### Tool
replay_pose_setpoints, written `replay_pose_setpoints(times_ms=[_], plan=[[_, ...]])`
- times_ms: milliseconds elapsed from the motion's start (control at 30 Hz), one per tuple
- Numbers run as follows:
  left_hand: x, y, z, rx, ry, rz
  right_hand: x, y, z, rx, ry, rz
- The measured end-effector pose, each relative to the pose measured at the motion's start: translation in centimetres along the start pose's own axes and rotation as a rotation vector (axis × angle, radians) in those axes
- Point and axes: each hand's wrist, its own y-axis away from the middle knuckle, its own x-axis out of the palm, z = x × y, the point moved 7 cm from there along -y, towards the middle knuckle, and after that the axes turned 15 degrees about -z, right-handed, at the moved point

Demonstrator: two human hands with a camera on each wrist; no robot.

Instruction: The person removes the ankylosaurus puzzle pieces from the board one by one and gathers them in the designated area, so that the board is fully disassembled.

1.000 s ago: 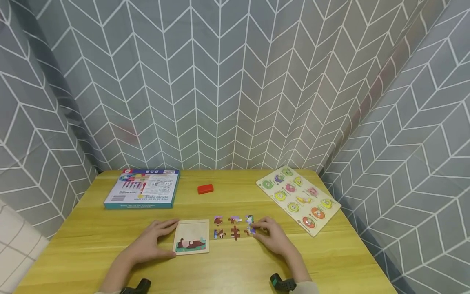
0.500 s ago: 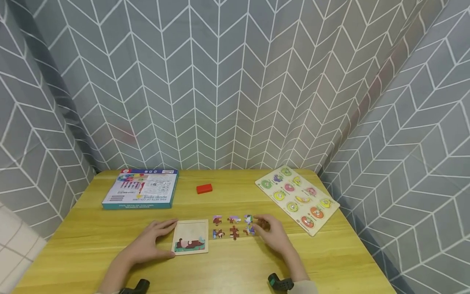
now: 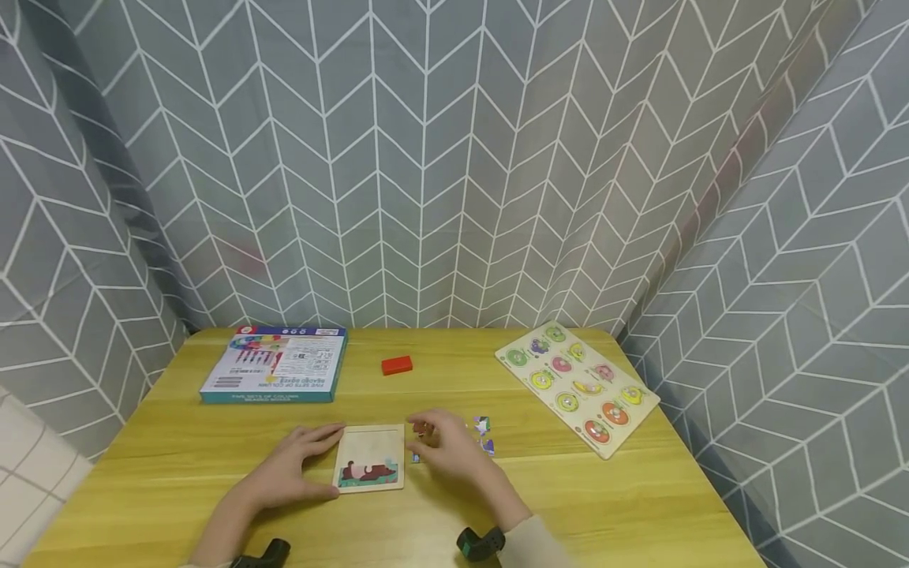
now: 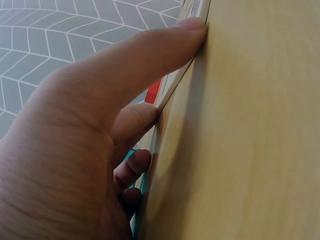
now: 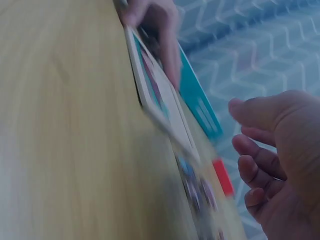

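A small wooden puzzle tray (image 3: 371, 443) lies flat, its lower strip filled with a brown, pink and green picture. My left hand (image 3: 282, 471) holds it at the left side, thumb by the near corner and fingers by the far one. In the left wrist view the thumb (image 4: 165, 47) rests at the tray's edge. Just right of the tray, my right hand (image 3: 454, 450) hovers over loose jigsaw pieces (image 3: 483, 426), hiding several of them. In the right wrist view its fingers (image 5: 260, 165) are loosely bent with nothing between them.
A blue-and-white box (image 3: 277, 367) lies at the back left, with a red block (image 3: 397, 365) to its right. At the back right is a fruit puzzle board (image 3: 578, 386) set at an angle. A patterned grey curtain (image 3: 426, 158) hangs behind the table.
My right hand has moved left from the right end of the loose pieces to beside the tray, covering several pieces. My left hand and the tray stay in place.
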Motion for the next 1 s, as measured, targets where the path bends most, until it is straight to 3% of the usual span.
replay_pose_setpoints(times_ms=[333,500,800,1000], plan=[[0.2,-0.3,-0.1,0.007,-0.009,-0.011,4.5,-1.0,3.5,-0.058,0.0,0.119],[0.3,-0.1,0.1,-0.025,-0.007,0.002,6.0,-0.6,3.6,-0.071,-0.011,0.165],[0.1,0.0,0.1,-0.02,0.01,0.005,7.9,0.2,3.8,-0.152,0.069,0.206],[0.1,0.0,0.1,-0.004,0.014,-0.001,8.5,0.8,3.7,-0.176,0.115,0.188]])
